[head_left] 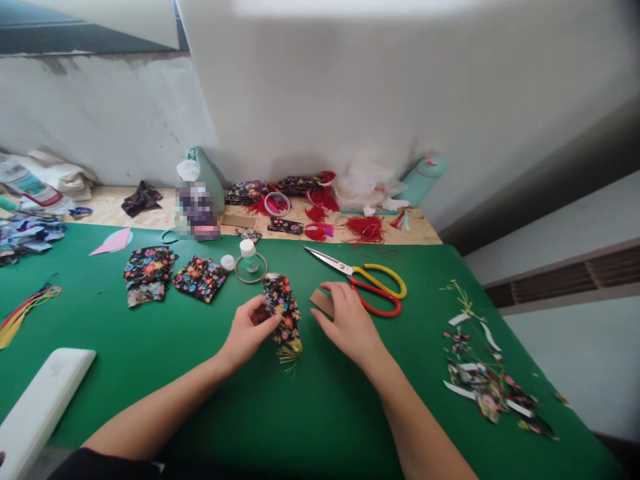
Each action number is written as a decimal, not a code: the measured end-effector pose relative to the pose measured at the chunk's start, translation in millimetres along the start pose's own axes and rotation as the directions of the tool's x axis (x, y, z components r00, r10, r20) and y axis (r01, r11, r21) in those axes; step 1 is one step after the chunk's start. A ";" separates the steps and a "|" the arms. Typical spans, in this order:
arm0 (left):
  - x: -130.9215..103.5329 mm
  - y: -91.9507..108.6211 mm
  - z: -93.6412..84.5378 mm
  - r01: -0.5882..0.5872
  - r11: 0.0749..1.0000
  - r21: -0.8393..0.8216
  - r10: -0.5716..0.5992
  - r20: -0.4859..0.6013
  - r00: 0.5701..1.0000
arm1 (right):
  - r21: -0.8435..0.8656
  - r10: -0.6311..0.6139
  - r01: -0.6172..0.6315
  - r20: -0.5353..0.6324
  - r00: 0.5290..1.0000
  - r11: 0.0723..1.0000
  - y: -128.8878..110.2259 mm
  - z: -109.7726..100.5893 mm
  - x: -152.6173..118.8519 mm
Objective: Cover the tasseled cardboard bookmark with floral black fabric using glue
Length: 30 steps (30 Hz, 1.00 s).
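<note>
My left hand (250,331) pinches the edge of a narrow strip of black floral fabric (281,303) that lies on the green mat (320,413); a small yellow tassel (290,353) hangs at the strip's near end. My right hand (347,320) rests on a small brown cardboard piece (321,301) just right of the strip, fingers over it.
Scissors with yellow and red handles (367,283) lie beyond my right hand. A small glue bottle (248,256) stands in a ring, with floral fabric pieces (200,277) to the left. Cut scraps (487,380) lie at the right. Red tassels (367,228) and clutter line the back.
</note>
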<state>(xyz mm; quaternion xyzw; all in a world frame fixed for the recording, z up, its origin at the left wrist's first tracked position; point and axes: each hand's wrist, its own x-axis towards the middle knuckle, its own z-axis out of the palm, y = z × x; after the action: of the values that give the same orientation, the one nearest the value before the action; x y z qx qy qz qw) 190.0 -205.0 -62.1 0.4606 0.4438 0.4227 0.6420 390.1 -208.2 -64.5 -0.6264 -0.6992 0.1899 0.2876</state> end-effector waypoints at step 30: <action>-34.8 -0.3 7.3 -0.580 -0.242 0.778 0.444 0.620 0.646 | 0.781 0.242 -0.361 0.272 0.931 0.510 -12.4 9.1 13.8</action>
<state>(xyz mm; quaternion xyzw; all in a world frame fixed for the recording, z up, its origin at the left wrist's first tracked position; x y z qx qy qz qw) 188.4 -239.7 -54.7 0.9184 0.3301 0.2074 -0.0679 374.0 -195.5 -61.3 -0.5187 -0.4272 0.5789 0.4618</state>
